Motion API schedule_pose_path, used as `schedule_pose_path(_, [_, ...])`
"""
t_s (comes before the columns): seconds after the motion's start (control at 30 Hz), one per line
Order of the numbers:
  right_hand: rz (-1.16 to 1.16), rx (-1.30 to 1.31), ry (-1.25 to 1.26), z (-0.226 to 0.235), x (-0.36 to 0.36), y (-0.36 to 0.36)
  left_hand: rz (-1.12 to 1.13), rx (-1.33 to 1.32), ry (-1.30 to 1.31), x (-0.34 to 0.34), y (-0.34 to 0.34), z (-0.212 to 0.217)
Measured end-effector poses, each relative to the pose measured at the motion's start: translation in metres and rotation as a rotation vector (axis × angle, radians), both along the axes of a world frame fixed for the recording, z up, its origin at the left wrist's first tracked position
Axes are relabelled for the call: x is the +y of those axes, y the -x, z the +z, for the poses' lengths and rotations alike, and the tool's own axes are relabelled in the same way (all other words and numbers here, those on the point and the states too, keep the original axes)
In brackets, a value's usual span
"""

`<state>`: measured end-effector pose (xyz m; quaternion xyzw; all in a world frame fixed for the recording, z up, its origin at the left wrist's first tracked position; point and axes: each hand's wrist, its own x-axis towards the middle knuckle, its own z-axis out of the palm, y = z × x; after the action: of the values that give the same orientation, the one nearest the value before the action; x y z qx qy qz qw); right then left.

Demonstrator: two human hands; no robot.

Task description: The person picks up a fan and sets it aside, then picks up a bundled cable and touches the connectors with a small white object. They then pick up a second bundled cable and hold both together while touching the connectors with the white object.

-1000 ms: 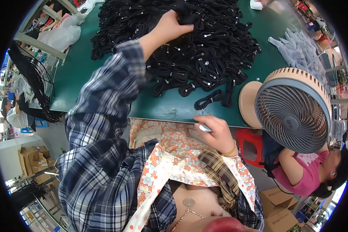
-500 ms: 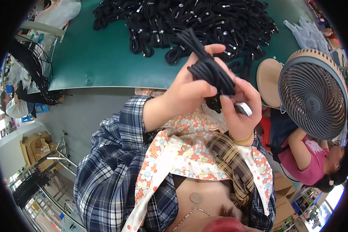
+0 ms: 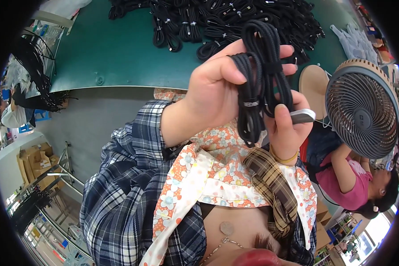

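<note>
My left hand [image 3: 217, 88] has lifted the coiled black cable bundle [image 3: 261, 80] higher, frame centre, fingers wrapped round it. My right hand [image 3: 288, 128] now pinches its lower strands, also gripping a small silver tool [image 3: 303, 116].

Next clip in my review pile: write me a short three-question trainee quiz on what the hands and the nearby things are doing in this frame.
1. True or false: the left hand grips a coiled bundle of black cable lifted clear of the green table.
2. Multiple choice: what does the right hand hold besides touching the bundle? A) a pair of scissors B) a small silver object C) a roll of tape
3. Fill in: the round fan stands on the person's ____ side.

Key: 1 true; 2 B, a small silver object, though what it is cannot be told; 3 right. The pile of cable bundles lies on the table beyond the hands.
</note>
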<state>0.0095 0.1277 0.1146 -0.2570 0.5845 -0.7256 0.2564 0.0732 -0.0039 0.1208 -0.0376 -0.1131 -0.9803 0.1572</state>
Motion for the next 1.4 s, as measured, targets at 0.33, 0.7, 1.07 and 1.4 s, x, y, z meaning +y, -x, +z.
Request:
schedule_pose_path(0.33, [-0.037,0.166,-0.119,-0.004,0.000,0.000,0.206,-0.203,-0.046,-0.007,0.007,-0.011])
schedule_pose_path(0.7, [0.256,0.171,-0.326,-0.008,-0.010,0.003,0.337,-0.397,0.160,-0.001,0.007,-0.010])
schedule_pose_path(1.07, [0.161,-0.119,0.313,-0.010,0.002,-0.007,-0.063,0.094,0.413,0.007,-0.001,0.005])
schedule_pose_path(1.4, [0.312,-0.053,0.108,-0.018,0.020,0.006,-0.150,0.140,0.530,0.005,0.000,0.012])
